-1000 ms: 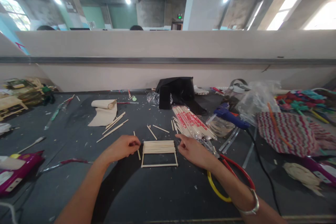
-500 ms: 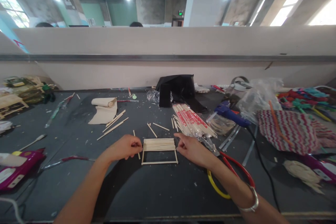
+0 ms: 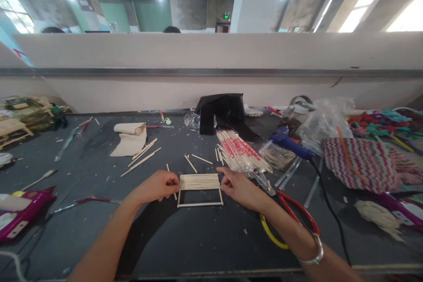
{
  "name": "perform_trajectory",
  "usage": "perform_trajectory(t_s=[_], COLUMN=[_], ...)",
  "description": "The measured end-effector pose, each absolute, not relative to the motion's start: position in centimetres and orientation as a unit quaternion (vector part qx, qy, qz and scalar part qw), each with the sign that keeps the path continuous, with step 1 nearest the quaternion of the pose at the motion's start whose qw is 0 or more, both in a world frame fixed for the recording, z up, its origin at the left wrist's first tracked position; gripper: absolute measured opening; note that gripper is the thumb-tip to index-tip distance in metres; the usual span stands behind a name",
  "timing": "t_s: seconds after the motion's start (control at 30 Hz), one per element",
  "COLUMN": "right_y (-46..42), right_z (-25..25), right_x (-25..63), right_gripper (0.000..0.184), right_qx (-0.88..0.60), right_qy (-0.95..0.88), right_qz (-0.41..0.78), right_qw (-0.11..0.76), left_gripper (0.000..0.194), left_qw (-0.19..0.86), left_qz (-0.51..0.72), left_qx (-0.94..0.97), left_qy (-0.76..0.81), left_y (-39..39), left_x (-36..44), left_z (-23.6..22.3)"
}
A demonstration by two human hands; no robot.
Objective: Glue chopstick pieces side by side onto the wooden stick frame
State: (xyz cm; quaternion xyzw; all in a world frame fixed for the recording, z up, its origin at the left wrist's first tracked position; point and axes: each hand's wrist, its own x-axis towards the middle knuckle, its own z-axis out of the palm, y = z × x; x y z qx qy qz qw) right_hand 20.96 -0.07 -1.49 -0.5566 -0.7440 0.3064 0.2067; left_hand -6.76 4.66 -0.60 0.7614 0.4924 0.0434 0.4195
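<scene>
A: Where is the stick frame (image 3: 199,181)?

B: Flat on the desk (image 3: 198,246), between the person's left grip (image 3: 161,185) and right grip (image 3: 234,186).

A: Why one grip at each end?

B: Probably to keep its sides aligned. The fingers of both are curled in at the ends, the right index finger reaching forward; whether either really pinches the wood cannot be told.

A: And the slats?

B: They lie packed together in the far part of the frame, level with the fingertips, leaving the near part open.

A: What about the spare wood?

B: One loose stick (image 3: 168,168) lies partly hidden by the left grip. Other cut sticks (image 3: 141,162) lie beyond that grip, and a packet of sticks (image 3: 240,150) beyond the right one, seemingly for easy reach. The glue gun (image 3: 291,143) rests farther out past the right grip.
</scene>
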Motion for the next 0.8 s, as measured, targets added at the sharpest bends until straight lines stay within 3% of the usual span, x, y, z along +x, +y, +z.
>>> perform_trajectory(t_s=[0.33, 0.8], right_y=[0.2, 0.0], right_z=[-1.7, -1.1], right_x=[21.2, 21.2], right_gripper=[0.052, 0.028], right_qx=[-0.566, -0.561], right_qy=[-0.743, -0.769], right_qz=[0.288, 0.243], right_qw=[0.211, 0.189], left_gripper=[0.033, 0.031], left_qw=[0.430, 0.428], left_qz=[0.042, 0.050], left_qx=[0.759, 0.738], left_qy=[0.488, 0.519], left_y=[4.8, 5.0], left_x=[-7.1, -7.5], left_z=[-0.5, 0.1])
